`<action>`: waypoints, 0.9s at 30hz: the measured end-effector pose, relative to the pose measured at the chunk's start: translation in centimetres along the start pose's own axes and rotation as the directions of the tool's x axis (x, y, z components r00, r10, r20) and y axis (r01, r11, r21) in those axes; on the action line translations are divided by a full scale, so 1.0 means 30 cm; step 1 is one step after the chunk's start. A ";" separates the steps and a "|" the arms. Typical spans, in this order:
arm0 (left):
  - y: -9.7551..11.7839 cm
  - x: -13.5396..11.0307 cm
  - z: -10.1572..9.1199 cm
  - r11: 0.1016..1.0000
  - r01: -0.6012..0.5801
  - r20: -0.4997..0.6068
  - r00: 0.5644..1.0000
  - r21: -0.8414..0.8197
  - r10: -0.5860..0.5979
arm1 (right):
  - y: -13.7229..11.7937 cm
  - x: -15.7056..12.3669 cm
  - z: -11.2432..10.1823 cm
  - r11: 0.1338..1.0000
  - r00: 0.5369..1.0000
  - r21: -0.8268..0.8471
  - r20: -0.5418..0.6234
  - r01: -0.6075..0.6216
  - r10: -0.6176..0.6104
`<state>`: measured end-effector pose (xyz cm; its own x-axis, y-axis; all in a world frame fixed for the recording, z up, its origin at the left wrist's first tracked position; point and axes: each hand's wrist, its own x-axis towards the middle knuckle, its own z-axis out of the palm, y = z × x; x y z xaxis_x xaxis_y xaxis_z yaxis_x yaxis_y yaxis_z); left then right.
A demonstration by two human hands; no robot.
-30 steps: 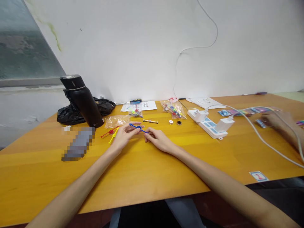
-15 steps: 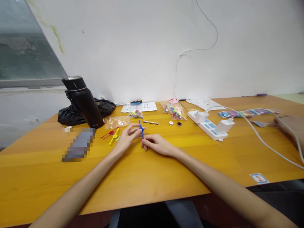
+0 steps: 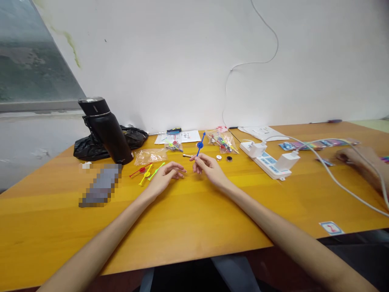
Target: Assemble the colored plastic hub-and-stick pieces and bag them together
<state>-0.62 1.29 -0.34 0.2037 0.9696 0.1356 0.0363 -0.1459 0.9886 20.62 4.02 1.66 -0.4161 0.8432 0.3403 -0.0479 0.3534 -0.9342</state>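
My right hand [image 3: 207, 167] pinches the lower end of a blue plastic spinner arrow [image 3: 199, 144], which has a round disc at its middle and points up. My left hand [image 3: 167, 176] holds nothing, its fingers loosely apart above the table. Just left of that hand lie a green arrow [image 3: 156, 171], a yellow arrow [image 3: 147, 174] and a red arrow [image 3: 142, 170] of similar shape. Behind my right hand a short dark-and-white rod [image 3: 187, 155] is partly hidden. A white disc [image 3: 219, 157] and a black disc [image 3: 229, 158] rest to its right.
At the left stand a black bottle [image 3: 106, 129], a black plastic bag [image 3: 83, 147] and a blurred-out flat object [image 3: 101, 186]. Small bags of parts [image 3: 223, 141] lie toward the wall. A power strip [image 3: 267, 164] with cables is at right, near another person's hand [image 3: 355, 160].
My left hand has let go of the blue spinner arrow and drawn slightly left. My right hand has lifted the arrow up and to the right. The other person's hand moved left.
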 end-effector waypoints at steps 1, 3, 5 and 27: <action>0.002 0.000 0.002 1.000 -0.010 0.015 1.000 0.018 0.010 | -0.001 -0.002 0.001 1.000 1.000 -0.004 0.005 0.007 -0.007; 0.005 -0.001 0.004 0.998 -0.024 0.030 0.999 0.051 0.022 | 0.002 -0.007 0.005 1.000 1.000 -0.009 0.018 0.018 -0.017; 0.008 -0.001 0.004 0.997 -0.031 0.039 0.999 0.074 0.028 | 0.006 -0.012 0.010 1.000 0.999 -0.012 0.030 0.026 -0.026; -0.015 0.000 -0.008 0.987 -0.075 0.078 0.995 0.139 0.065 | -0.001 -0.031 0.023 0.991 0.999 -0.132 0.038 0.030 -0.025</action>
<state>-0.86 1.41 -0.78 0.2813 0.9399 0.1937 0.1569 -0.2442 0.9569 20.38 2.94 1.28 -0.4486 0.8182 0.3596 0.0602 0.4291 -0.9012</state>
